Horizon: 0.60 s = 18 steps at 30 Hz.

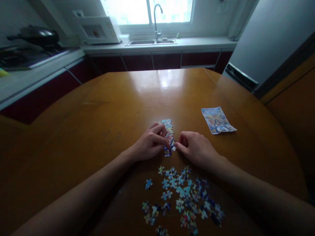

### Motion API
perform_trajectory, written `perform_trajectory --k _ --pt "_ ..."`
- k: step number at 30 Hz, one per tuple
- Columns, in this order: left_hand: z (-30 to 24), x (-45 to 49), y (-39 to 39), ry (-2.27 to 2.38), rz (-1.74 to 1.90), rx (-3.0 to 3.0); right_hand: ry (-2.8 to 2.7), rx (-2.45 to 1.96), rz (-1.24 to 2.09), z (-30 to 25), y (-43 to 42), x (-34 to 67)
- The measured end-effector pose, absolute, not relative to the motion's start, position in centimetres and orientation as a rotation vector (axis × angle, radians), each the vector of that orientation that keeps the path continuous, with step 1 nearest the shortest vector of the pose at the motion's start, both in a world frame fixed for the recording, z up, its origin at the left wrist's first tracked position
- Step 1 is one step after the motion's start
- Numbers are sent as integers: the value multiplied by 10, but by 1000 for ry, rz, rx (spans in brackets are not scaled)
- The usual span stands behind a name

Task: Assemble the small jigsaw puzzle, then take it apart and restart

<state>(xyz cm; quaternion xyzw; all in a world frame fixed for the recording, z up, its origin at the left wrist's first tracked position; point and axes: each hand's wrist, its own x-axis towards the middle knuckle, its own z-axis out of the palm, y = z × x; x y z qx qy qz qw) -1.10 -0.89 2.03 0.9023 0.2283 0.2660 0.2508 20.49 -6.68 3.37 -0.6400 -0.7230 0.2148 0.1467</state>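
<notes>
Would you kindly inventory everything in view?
puzzle strip: one, multicoloured, between hands
loose pieces: many, multicoloured, table's near side
printed sheet: one, mostly blue, table right
table: one, brown, centre
counter: one, white, back and left
cabinets: several, dark red, beneath counter
stove: one, black, left counter
pan: one, black, on stove
microwave: one, white, back left
sink: one, silver, back counter
faucet: one, silver, behind sink
window: one, white, back wall
refrigerator: one, grey, right
forearms: two, bare, foreground
left hand: one, bare, over strip
right hand: one, bare, beside strip

Bright window (147,11) above pale counter (204,42), dark red cabinets (137,62), glossy wooden table (118,95).
</notes>
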Motion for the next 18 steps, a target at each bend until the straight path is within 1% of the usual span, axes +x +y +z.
perform_trajectory --k 7,13,18 --pt "19 -10 -8 623 718 2461 -2062 -1878 615 35 -70 203" --pt "20 -10 -7 713 865 2334 -2032 -1885 649 38 -68 203" --pt "19 -10 -8 697 817 2345 -2037 -1903 580 35 -68 202"
